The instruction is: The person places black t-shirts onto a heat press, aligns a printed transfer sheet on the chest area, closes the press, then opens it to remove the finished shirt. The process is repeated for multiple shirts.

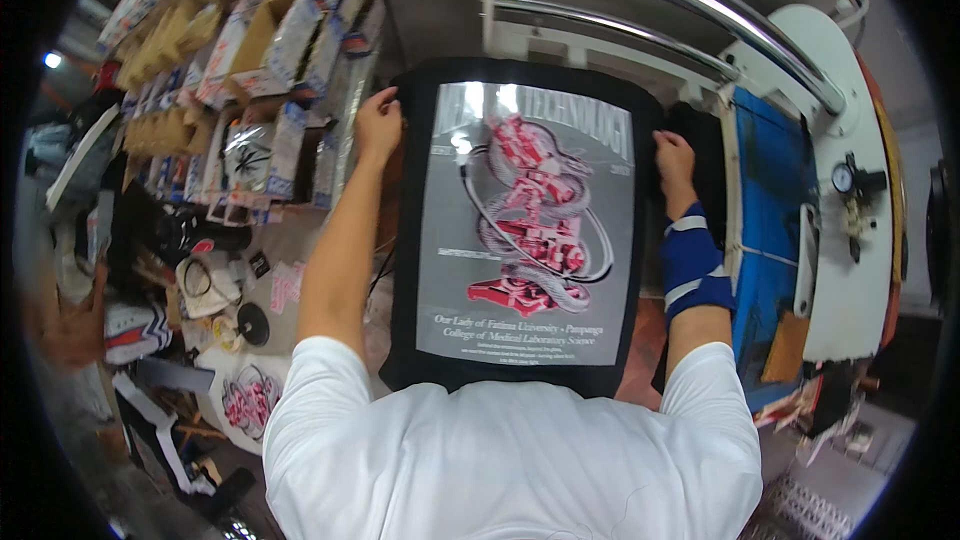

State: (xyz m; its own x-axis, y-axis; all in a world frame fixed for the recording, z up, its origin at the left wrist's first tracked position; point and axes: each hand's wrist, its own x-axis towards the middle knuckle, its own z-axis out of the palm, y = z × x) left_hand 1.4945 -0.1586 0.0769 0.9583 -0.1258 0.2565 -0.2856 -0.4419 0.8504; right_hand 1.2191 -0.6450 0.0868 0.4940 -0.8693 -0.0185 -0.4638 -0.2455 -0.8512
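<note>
A black shirt [410,240] lies stretched flat in front of me, carrying a glossy grey transfer sheet [460,295] with a red, pink and white snake-like design and lettering. My left hand [378,122] pinches the shirt's top left edge, fingertips at the cloth. At the right edge, slightly lower, my right hand [676,155] grips the fabric between thumb and fingers. A blue band with light stripes wraps my right forearm. The underside of the shirt is hidden.
Cardboard boxes [265,40] fill shelves at upper left, above a cluttered bench [285,240] holding a cut-out pink print [250,400]. At right stand a white machine [850,320] with chrome rollers [680,0], a pressure gauge [842,178] and a blue board [760,190].
</note>
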